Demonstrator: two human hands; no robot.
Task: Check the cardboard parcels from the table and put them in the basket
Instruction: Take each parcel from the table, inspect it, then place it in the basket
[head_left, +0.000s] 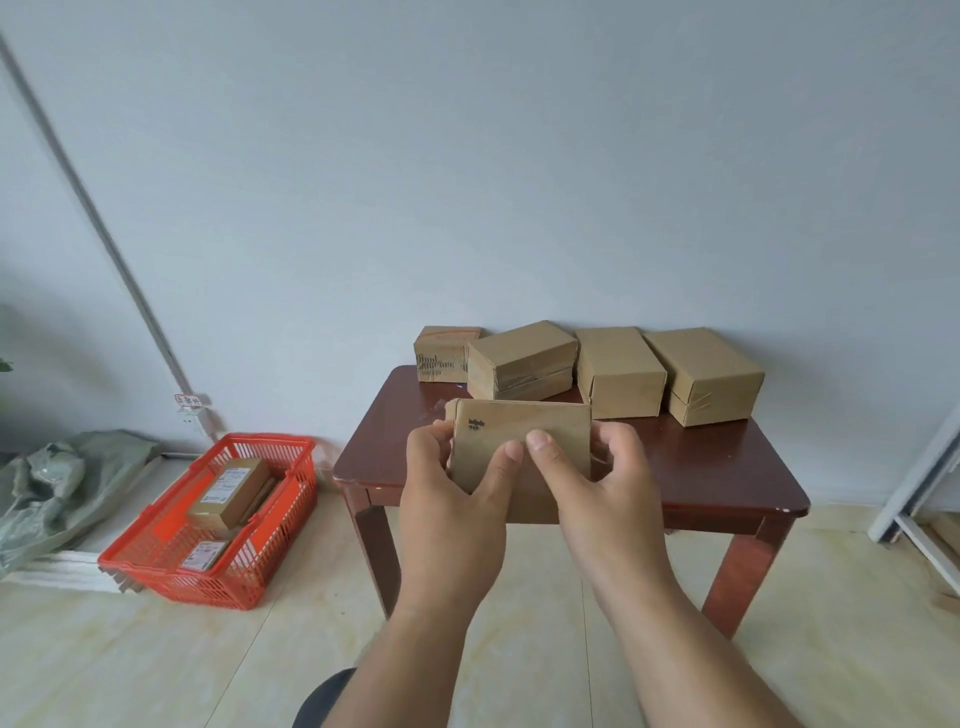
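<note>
— What are the hands doing?

— Both grip one cardboard parcel (524, 441), lifted above the bench's front edge. The left hand (457, 499) clasps its left end, thumb pressed on the near face, fingers wrapped behind. The right hand (597, 483) clamps the right end, thumb flat on the near face, fingers curled round the far side.

— Any marks on it?

— A small dark print near its upper left corner; too blurred to read.

— And the rest?

— Four parcels (621, 371) sit in a row along the back edge of the bench (727, 467), against the wall, the middle ones nearly touching.

— The basket?

— The red basket (260, 561) stands on the floor, left of the bench, with labelled boxes (228, 491) inside.
</note>
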